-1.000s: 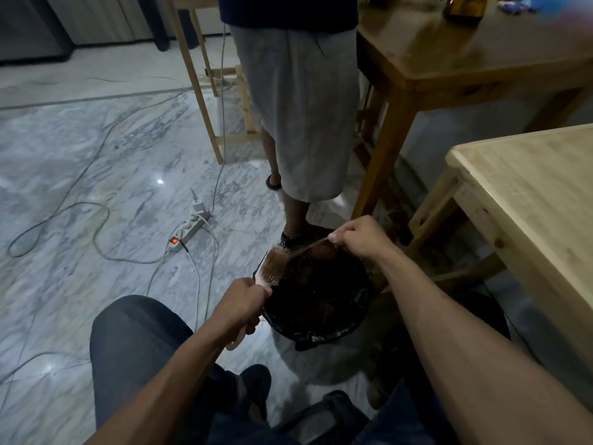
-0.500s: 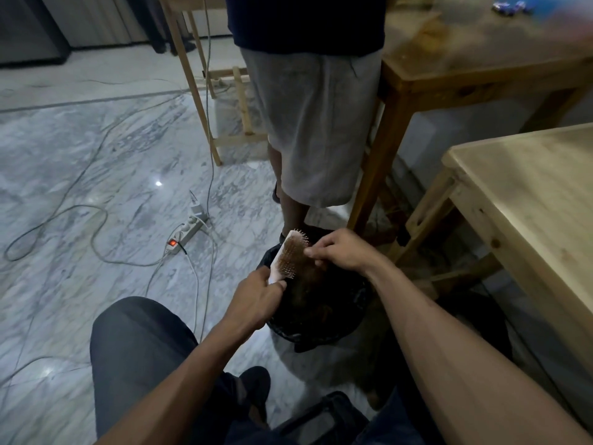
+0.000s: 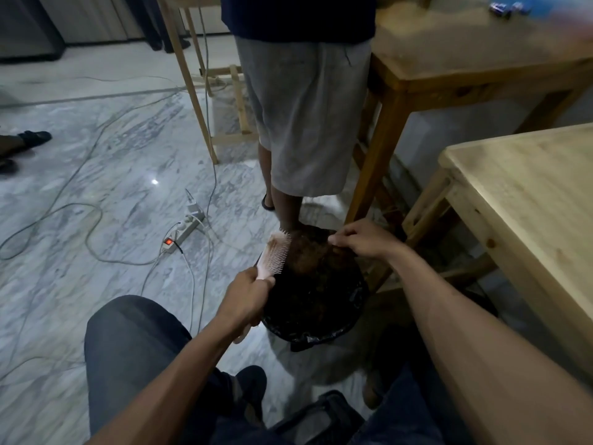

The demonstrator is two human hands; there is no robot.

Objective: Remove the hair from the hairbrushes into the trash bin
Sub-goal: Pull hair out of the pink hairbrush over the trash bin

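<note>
Gripping the pale hairbrush [image 3: 275, 253] by its handle in my left hand [image 3: 245, 295], bristles toward the hair, I pinch a brown clump of hair [image 3: 309, 253] with my right hand [image 3: 364, 240] above the trash bin [image 3: 321, 329].

The hairbrush [image 3: 275, 255] looks like smooth pale pink plastic with thin plastic bristles. The trash bin [image 3: 316, 303] is lined with a glossy, crinkled black plastic bag. The hair [image 3: 309, 253] is a matt brown tangle. The floor [image 3: 96, 175] is polished, shiny marble. The near tabletop [image 3: 529, 200] is pale, matt wood; the far tabletop [image 3: 465, 49] is darker, slightly glossy wood.
</note>
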